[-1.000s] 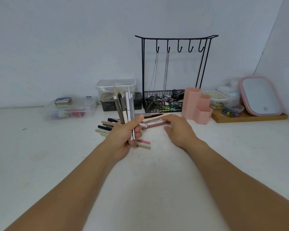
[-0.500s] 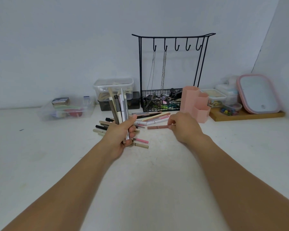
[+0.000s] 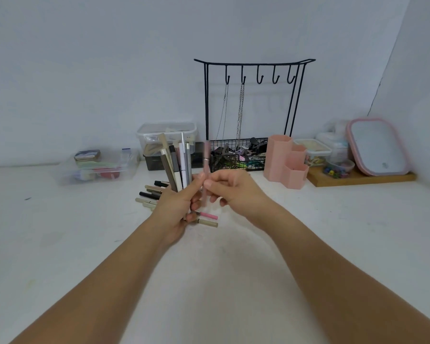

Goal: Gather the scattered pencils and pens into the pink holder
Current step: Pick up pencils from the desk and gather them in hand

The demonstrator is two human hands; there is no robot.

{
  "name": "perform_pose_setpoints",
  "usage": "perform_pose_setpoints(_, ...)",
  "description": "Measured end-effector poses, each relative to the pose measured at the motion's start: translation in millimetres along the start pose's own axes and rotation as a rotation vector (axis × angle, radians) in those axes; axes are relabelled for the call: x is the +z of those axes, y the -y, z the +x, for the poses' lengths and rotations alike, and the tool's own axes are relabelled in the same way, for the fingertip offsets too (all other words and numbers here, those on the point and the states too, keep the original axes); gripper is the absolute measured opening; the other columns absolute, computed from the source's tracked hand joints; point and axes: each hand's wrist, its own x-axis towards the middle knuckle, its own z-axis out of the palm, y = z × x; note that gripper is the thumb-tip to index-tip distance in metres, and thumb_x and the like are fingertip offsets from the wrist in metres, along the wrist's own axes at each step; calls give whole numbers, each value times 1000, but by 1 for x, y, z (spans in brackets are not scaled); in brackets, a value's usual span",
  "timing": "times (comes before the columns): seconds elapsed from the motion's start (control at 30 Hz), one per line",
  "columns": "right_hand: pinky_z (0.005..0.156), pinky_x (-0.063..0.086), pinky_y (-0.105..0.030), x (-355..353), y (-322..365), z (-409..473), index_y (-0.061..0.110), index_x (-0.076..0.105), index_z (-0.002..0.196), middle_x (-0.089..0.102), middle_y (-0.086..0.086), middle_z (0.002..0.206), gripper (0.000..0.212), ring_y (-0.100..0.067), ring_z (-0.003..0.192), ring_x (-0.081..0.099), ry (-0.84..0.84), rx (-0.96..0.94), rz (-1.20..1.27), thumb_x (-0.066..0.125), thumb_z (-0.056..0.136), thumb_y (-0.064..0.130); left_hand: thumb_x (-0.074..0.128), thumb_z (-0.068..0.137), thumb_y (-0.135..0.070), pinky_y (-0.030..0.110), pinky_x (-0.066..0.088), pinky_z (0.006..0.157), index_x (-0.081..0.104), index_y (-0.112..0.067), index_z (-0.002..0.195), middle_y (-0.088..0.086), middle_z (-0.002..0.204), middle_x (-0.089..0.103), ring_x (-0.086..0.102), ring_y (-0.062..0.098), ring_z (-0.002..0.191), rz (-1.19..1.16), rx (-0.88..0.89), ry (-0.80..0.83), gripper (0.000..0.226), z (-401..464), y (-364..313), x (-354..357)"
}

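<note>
My left hand [image 3: 178, 207] grips an upright bundle of pens and pencils [image 3: 176, 162] above the white table. My right hand [image 3: 233, 192] pinches a blurred pink pen [image 3: 206, 170], held upright right beside the bundle and touching my left fingers. More pens [image 3: 152, 192] lie on the table behind my left hand, and a pink pen [image 3: 209, 215] and a beige pen [image 3: 207, 222] lie below it. The pink holder [image 3: 286, 161], with three hexagonal cups, stands to the right of my hands.
A black wire rack [image 3: 248, 105] with hooks, chains and a basket of clips stands behind my hands. Clear plastic boxes [image 3: 99, 167] sit at the back left. A wooden tray [image 3: 358, 176] with small containers and a pink-rimmed mirror [image 3: 376, 146] is at the right.
My right hand lifted the pink pen off the table and brought it left and up to the bundle in my left hand. The bundle stayed upright.
</note>
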Motion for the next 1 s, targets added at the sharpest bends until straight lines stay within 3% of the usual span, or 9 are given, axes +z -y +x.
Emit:
perform_pose_setpoints(0.13,56,48,-18,8,1,-1,17,72,87,70,5,68,16,-5,60,62,-51,-72,-12,63,96,6,85,61,-53,18,22,35,72,-8,85,4,62,48,36,9,47,-22,-27,12,52,0,0,0)
perform_pose_setpoints(0.23,53,46,-17,11,-1,-2,7,75,84,67,-3,60,13,-8,54,59,-102,-103,-21,66,90,-1,84,56,-50,16,28,34,64,-4,85,6,61,53,42,9,43,16,-35,81,58,-4,3,4)
perform_pose_setpoints(0.43,54,49,-14,10,-4,-2,-8,74,98,65,-7,60,14,-7,52,59,-81,-23,53,62,93,-5,83,67,-43,24,48,43,65,-6,81,10,61,57,51,15,42,48,-27,137,43,-6,2,3)
perform_pose_setpoints(0.53,61,53,-18,1,5,-4,2,75,104,69,-10,75,20,-10,62,65,91,6,52,57,96,-4,78,75,-32,17,38,33,64,-6,83,7,61,57,52,12,44,-2,-38,121,30,-5,1,3)
perform_pose_setpoints(0.6,69,55,-25,-14,5,-1,11,76,103,74,-5,91,21,-10,73,66,-21,-18,-133,59,95,0,79,79,-22,15,34,32,63,-9,82,5,62,54,51,11,48,-16,-49,104,21,-5,1,5)
perform_pose_setpoints(0.67,82,53,-30,-42,-3,6,14,74,112,72,0,109,24,-13,84,63,-350,-57,-516,61,93,7,77,85,-11,16,34,32,60,-12,84,3,63,53,50,11,51,-41,-77,83,16,-3,2,5)
perform_pose_setpoints(0.73,76,49,-34,-79,-20,12,19,63,122,63,-2,121,31,-23,88,59,-515,25,-858,56,92,18,71,90,-6,16,32,33,58,-17,86,1,63,52,49,11,52,-55,-98,76,18,-3,1,6)
perform_pose_setpoints(0.87,70,49,-37,-127,-64,14,19,50,130,58,-9,127,51,-37,103,60,-408,329,-1144,58,83,38,67,93,-3,17,33,34,56,-19,89,1,64,51,48,11,53,-78,-99,96,20,-4,-3,6)
perform_pose_setpoints(1.0,64,43,-31,-126,-55,11,17,62,108,63,-4,95,20,-30,89,63,-362,296,-1182,56,92,27,70,92,-6,28,51,50,56,-19,90,4,65,50,52,13,54,-48,-99,149,19,-5,0,9)
